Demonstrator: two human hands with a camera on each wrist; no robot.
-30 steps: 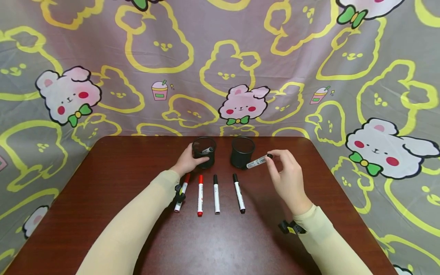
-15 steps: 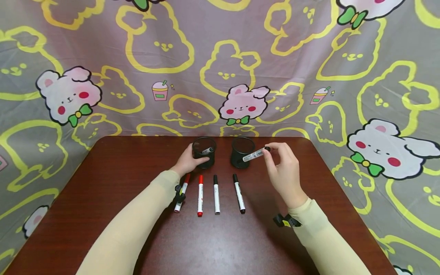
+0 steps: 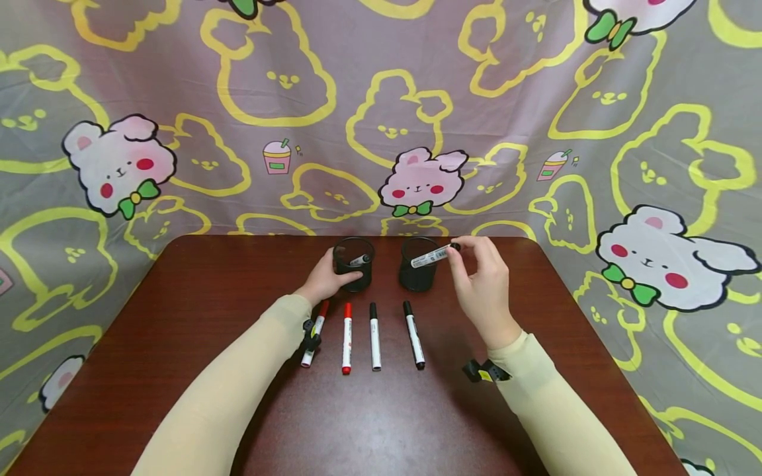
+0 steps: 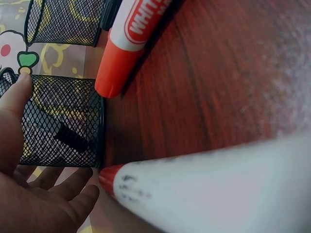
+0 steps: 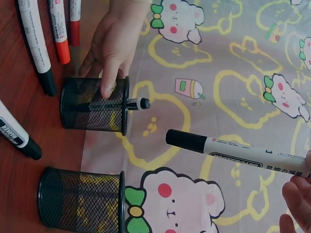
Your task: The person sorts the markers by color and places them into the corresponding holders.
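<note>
My left hand (image 3: 324,277) grips the left black mesh pen holder (image 3: 356,283), thumb on its near side. Inside that holder leans a black marker (image 5: 138,104), its end sticking out over the rim. My right hand (image 3: 487,291) pinches a white whiteboard marker (image 3: 430,256) by its rear end. In the head view this marker slants across the right mesh pen holder (image 3: 415,279). The right wrist view shows its black cap (image 5: 184,141) pointing toward the holders, above their rims. Nothing shows inside the right holder (image 5: 80,199).
Two red-capped markers, one left (image 3: 315,337) and one beside it (image 3: 347,337), lie in front of the holders. Two black-capped markers, one in the middle (image 3: 375,337) and one to the right (image 3: 415,336), lie alongside. A patterned curtain (image 3: 333,99) hangs behind the brown table (image 3: 381,423).
My right hand has moved left and away from me, lifting the marker from beside the right pen holder to over it. My left hand stays on the left holder.
</note>
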